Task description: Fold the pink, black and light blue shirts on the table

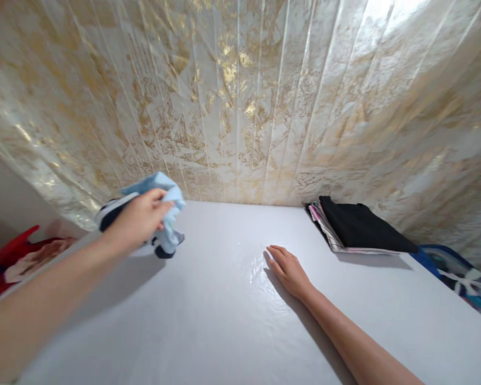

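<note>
My left hand [146, 214] is closed on a crumpled light blue cloth garment [170, 216] at the far left part of the white table [208, 315]. Beneath and behind that hand are dark and white pieces of fabric [114, 211], partly covered by the hand and forearm. Whether they belong to the same garment I cannot tell. My right hand [287, 268] lies palm down on the tabletop, fingers stretched out and nothing in them.
A stack of folded clothes [361, 224], black on top, sits at the back right. Beyond the right edge is a blue-rimmed see-through bag [460, 272] with things inside. Red and pinkish cloth [28, 256] lies past the left edge. A gold-patterned curtain [240, 107] hangs behind.
</note>
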A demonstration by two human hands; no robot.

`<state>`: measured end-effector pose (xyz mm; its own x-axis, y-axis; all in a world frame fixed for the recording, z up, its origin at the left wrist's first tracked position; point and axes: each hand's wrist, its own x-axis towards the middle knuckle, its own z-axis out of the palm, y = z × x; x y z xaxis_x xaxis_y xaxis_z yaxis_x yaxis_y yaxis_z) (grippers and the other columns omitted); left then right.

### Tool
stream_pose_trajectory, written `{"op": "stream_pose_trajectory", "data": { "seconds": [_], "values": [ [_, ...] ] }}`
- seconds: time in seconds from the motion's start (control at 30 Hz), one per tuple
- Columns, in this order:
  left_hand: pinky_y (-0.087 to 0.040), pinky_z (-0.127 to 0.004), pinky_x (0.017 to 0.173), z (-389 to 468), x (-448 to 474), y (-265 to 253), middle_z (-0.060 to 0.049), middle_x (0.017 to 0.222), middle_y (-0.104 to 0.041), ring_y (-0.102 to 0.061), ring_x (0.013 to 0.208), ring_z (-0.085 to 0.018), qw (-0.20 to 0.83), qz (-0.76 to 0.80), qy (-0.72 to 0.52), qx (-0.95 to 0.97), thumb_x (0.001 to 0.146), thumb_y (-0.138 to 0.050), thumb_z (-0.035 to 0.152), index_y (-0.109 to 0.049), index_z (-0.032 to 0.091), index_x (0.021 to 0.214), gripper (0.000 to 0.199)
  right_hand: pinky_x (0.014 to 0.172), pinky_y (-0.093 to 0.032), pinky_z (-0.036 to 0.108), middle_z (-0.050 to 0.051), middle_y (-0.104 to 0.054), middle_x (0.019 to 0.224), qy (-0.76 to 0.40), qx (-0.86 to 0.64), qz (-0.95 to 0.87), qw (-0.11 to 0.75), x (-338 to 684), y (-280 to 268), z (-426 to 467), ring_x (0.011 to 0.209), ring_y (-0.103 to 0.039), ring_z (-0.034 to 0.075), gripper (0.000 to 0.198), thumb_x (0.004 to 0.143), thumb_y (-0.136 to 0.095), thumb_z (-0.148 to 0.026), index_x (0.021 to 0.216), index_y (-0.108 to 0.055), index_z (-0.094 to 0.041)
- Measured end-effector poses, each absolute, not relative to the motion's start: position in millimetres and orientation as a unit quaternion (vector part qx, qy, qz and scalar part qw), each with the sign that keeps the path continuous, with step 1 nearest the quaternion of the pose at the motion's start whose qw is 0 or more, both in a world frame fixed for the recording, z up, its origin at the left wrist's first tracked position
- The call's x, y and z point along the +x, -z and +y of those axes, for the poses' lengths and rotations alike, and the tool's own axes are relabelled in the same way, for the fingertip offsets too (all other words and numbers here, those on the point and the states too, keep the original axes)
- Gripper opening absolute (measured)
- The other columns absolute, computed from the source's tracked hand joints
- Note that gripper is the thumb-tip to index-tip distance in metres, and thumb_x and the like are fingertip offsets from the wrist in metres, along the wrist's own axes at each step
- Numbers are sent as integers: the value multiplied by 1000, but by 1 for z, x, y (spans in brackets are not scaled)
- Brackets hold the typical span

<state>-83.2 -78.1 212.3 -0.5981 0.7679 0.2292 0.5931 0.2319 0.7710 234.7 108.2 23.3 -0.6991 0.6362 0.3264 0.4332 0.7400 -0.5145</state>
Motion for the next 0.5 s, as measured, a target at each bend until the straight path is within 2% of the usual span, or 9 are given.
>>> {"op": "stream_pose_trajectory", "data": {
  "seconds": [0.07,0.1,0.13,0.2,0.3,0.4,0.5],
  "values": [
    [-48,-25,52,-66,-26,-194,2,77,-67,-59,56,-13,255,692,-378,559,73,-63,47,-57,20,114,49,106,-38,42,10,-58,130,-280,-301,-859,304,237,-23,114,121,-53,23,43,97,-36,-43,128,-57,-22],
    [-50,-26,57,-62,-4,-183,0,87,-70,-62,62,-14,312,653,-342,599,73,-65,45,-57,22,120,53,106,-39,42,10,-59,130,-319,-305,-835,330,238,-24,117,120,-53,22,44,97,-34,-44,128,-57,-22],
    [-50,-26,58,-60,11,-171,-1,88,-71,-63,65,-15,326,638,-330,615,75,-62,45,-59,23,119,49,106,-39,42,10,-59,130,-352,-308,-811,351,240,-24,120,120,-54,22,45,98,-32,-46,128,-57,-22],
    [-51,-28,64,-55,19,-145,-2,86,-72,-65,71,-18,298,653,-334,611,79,-55,47,-67,22,107,39,108,-37,42,9,-59,132,-393,-314,-777,379,243,-25,125,123,-53,22,46,98,-31,-47,128,-57,-22],
    [-53,-33,73,-41,-3,-108,-5,94,-71,-66,82,-21,200,705,-361,577,80,-51,50,-68,22,98,38,109,-36,42,8,-59,132,-406,-322,-765,383,245,-23,132,124,-52,23,45,94,-40,-47,129,-56,-22],
    [-55,-35,77,-24,-24,-82,-9,112,-64,-66,88,-22,136,738,-369,549,76,-53,53,-64,20,111,49,104,-41,42,10,-59,130,-392,-322,-778,370,245,-20,133,118,-56,24,47,88,-51,-40,132,-53,-22],
    [-56,-37,79,-5,-23,-70,-13,137,-47,-67,82,-18,145,723,-384,556,75,-58,52,-48,21,134,67,103,-40,41,11,-58,129,-353,-313,-803,364,243,-21,130,116,-56,23,48,84,-56,-32,131,-52,-20]
  ]
}}
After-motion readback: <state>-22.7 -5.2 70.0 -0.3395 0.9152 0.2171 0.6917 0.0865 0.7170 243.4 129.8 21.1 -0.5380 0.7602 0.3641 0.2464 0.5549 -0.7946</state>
